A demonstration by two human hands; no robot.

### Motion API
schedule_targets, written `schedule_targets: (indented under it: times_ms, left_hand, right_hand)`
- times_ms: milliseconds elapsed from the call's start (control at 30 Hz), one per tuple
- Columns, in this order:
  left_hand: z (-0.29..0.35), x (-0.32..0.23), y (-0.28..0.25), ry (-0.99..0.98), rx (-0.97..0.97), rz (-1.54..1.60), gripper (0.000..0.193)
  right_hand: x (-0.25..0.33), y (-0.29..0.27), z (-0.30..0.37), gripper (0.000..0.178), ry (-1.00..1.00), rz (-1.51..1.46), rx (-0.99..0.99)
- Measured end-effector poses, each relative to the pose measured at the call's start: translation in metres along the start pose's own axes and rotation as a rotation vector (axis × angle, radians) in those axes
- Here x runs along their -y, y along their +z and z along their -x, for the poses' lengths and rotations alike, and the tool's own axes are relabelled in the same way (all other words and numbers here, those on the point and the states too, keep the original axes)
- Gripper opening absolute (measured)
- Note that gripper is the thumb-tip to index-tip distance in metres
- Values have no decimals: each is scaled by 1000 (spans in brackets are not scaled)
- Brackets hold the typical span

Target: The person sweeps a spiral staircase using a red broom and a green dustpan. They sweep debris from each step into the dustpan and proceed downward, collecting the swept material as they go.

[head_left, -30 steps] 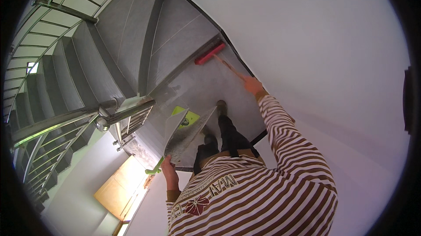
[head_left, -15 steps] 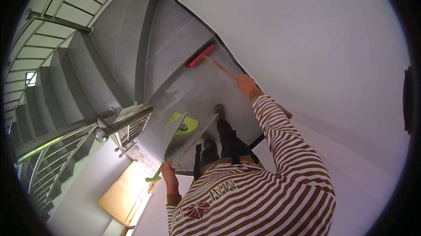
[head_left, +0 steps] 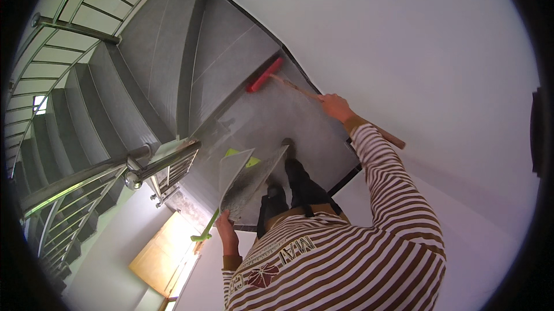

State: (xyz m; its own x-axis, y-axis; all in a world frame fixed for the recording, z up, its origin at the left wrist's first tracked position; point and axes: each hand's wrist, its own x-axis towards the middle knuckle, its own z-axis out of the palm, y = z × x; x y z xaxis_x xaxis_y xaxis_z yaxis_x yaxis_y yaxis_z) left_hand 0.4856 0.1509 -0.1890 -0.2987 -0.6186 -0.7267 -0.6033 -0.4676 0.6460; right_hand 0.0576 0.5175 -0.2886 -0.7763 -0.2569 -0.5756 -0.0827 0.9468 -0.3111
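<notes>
My right hand (head_left: 337, 107) is closed round the wooden handle of a broom (head_left: 297, 88). Its red head (head_left: 265, 75) rests on the grey floor along the foot of a step, and the handle's end sticks out behind my forearm. Low on the left, my left hand (head_left: 226, 229) grips the near end of a folded grey mat (head_left: 254, 181), whose two flaps stand apart in a V in front of my legs. Behind the mat shows part of a bright green object (head_left: 253, 162), mostly hidden. A green handle (head_left: 205, 230) pokes out beside my left hand; what it joins is covered.
Grey stairs (head_left: 115, 97) curve down on the left, beside a metal railing (head_left: 167, 159) with a round knob. More steps (head_left: 225, 39) rise ahead. A white wall (head_left: 392, 39) closes the right side. My shoe (head_left: 289, 148) stands on the landing; a wooden door (head_left: 158, 253) shows below left.
My right hand has drawn back to the right, and more handle shows behind it. The broom head barely shifted. The mat's left flap has swung right, covering more of the green object.
</notes>
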Motion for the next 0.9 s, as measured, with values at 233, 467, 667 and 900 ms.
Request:
schedule_targets:
  times_ms: [233, 467, 667, 900]
  left_hand:
    - [9, -14, 2, 26, 4, -67, 34]
    - [9, -9, 7, 26, 32, -30, 33]
    - [6, -13, 9, 13, 7, -49, 32]
    - [6, -17, 8, 49, 62, -67, 30]
  right_hand:
    - [-19, 30, 4, 34, -27, 41, 105]
    - [-11, -12, 53, 36, -12, 53, 101]
    - [1, 56, -9, 39, 63, 84, -6]
    - [-76, 159, 128, 52, -19, 17, -141]
